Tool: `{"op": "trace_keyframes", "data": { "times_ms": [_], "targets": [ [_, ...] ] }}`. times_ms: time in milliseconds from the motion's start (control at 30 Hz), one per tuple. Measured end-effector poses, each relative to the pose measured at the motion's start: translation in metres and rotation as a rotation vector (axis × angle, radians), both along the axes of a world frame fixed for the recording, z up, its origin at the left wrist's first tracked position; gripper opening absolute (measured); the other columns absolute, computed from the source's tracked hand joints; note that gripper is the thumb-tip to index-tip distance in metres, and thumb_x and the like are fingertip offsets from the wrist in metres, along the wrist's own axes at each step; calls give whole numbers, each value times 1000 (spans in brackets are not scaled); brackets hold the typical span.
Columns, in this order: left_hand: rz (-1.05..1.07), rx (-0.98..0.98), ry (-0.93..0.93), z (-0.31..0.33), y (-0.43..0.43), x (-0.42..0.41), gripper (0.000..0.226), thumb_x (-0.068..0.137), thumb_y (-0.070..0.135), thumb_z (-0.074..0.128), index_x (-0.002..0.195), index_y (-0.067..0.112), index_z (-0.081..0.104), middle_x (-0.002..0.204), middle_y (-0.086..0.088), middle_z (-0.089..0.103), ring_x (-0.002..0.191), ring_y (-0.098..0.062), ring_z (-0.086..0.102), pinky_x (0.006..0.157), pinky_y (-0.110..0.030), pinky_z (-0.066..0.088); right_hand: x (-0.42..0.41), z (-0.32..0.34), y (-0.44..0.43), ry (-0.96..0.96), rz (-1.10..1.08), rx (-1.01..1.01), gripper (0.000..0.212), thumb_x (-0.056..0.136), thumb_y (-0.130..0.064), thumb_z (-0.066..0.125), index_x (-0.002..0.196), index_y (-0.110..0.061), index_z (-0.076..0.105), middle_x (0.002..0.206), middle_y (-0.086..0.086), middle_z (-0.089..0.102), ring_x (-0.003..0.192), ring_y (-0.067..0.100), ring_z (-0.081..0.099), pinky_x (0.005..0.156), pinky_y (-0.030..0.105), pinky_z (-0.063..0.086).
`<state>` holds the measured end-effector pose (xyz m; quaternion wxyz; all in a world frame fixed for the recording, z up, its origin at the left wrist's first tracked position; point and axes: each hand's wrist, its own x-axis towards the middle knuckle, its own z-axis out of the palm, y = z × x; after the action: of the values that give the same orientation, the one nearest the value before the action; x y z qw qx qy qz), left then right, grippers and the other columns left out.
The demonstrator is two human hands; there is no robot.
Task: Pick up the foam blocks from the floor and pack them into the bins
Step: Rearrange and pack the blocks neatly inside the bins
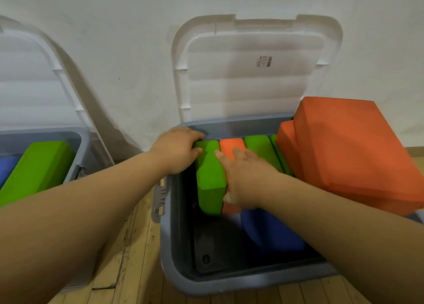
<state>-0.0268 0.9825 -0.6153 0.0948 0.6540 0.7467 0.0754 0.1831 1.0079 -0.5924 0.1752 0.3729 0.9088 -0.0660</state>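
A grey bin stands open in front of me, its clear lid leaning on the wall. Inside, a green foam block stands on edge at the left of a row. My left hand grips its far end with curled fingers. My right hand lies on its right side with the thumb against it and the fingers stretched over an orange block. More green blocks follow to the right. A blue block lies lower in the bin.
A large orange foam block rests tilted on the bin's right rim. A second grey bin at the left holds a green block and a blue one, its lid up against the wall. Wooden floor lies between them.
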Motion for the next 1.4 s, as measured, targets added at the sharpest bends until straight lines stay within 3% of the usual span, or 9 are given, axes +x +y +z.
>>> {"op": "trace_keyframes", "data": {
  "times_ms": [100,267,533,733,900,1067,1200,1300,1400],
  "targets": [
    [81,115,-135,21,3,3,53,96,39,63,145,21,55,139,-11,60,130,-31,54,110,-39,42,15,65,3,6,176,188,85,84,-56,65,155,-29,27,151,12,39,135,36,41,111,50,39],
    [44,192,-277,45,16,46,57,96,32,69,148,20,49,144,-8,55,131,-23,51,104,-25,34,70,126,40,-33,71,332,95,76,-76,61,156,-42,23,162,7,24,145,35,27,117,53,30],
    [-100,108,-526,59,32,132,63,94,46,68,150,29,45,137,1,57,114,-10,56,99,-25,41,149,122,88,51,-377,215,88,82,-83,50,156,-51,15,168,2,9,146,45,22,116,59,28],
    [-214,-95,-646,56,25,187,103,74,80,62,160,39,22,119,18,63,103,1,64,100,-24,48,178,94,104,266,-669,-40,93,88,-81,44,162,-37,9,168,13,1,148,39,29,118,46,28],
    [-156,-120,-992,59,18,208,94,85,41,74,157,43,14,117,29,58,98,14,64,82,-8,50,179,86,108,447,-722,-12,97,82,-83,50,160,-36,19,155,13,27,133,38,46,107,46,41],
    [-114,-23,-875,77,18,191,129,56,65,90,153,63,6,147,5,45,124,-16,61,93,-38,59,164,93,109,669,-714,-23,91,85,-78,52,160,-40,16,156,14,25,134,36,46,110,42,37],
    [20,143,-1048,111,14,161,89,70,29,88,144,55,47,129,9,64,105,-17,72,87,-44,61,156,100,110,811,-578,-212,95,78,-71,69,158,-44,25,162,-1,25,144,23,37,113,35,34],
    [209,331,-996,147,9,136,41,72,39,71,108,58,70,112,12,74,100,-18,71,92,-47,58,142,105,97,812,-331,-378,99,70,-66,79,155,-43,35,154,-16,28,146,6,29,117,25,23],
    [355,424,-775,170,-10,116,38,76,59,59,112,49,68,102,15,70,98,-17,67,98,-52,55,116,108,84,808,-138,-476,114,54,-78,78,154,-48,32,158,-23,31,144,-1,32,123,33,27]
  ]
}}
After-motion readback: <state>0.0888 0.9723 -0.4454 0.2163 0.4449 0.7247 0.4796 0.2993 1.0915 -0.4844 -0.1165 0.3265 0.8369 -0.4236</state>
